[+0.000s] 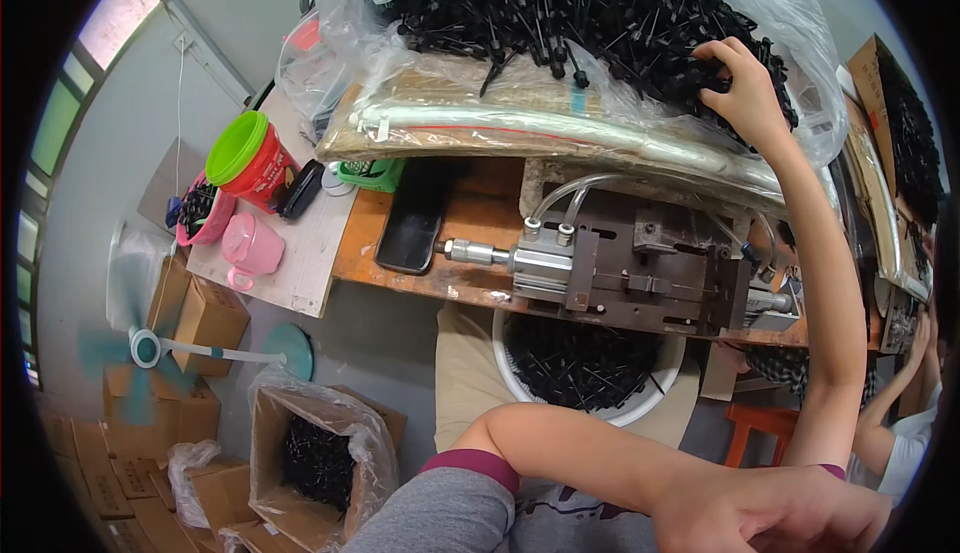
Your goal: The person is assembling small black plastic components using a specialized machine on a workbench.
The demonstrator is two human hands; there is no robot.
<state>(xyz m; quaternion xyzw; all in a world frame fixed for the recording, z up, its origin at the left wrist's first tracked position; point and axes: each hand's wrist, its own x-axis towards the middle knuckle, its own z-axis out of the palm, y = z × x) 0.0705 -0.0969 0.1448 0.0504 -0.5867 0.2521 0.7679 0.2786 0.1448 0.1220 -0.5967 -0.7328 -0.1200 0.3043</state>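
My right hand (745,98) reaches into a big heap of black plastic parts (640,28) with thin stems. Its thumb and fingers are curled round some of the parts at the heap's right side. The heap lies in a clear plastic bag (800,13) on a film-wrapped cardboard layer (450,93). My left forearm crosses my body, and my left hand (770,508) is at the lower right. That hand is near the lens and blurred, its fingers largely hidden. Between heap and body is a metal clamping fixture (650,273) with an air cylinder (543,271).
Under the fixture stands a white tub (508,368) of black parts. A phone (412,218), pink cup (252,245) and red bucket (262,168) lie left. A fan (146,348) and cartons (205,313) stand lower left. Another person's arm (890,423) shows at right.
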